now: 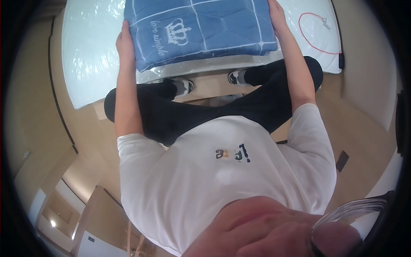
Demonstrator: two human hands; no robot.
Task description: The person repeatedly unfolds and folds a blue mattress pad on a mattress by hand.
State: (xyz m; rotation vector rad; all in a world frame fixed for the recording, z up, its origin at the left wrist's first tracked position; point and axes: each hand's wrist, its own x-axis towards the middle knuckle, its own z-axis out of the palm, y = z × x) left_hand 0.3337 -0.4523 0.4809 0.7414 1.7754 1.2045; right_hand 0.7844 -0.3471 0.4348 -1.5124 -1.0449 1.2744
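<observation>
A thick folded quilt (231,28), blue with white grid lines and a white crown print, is between my two hands at the top of the view. My left hand (124,45) presses against its left side, fingers mostly hidden by the edge. On the opposite side my right hand (276,17) grips the quilt's right edge, its fingers partly out of sight. The quilt's far part is cut off by the frame. Whether it rests on the mattress below or is lifted, I cannot tell.
A white mattress (92,55) in shiny clear plastic lies under and around the quilt. On its right part lies a thin red cord (300,32) with a pale tag. My bent knees are against its near side. A small dark flat object (342,161) is at right.
</observation>
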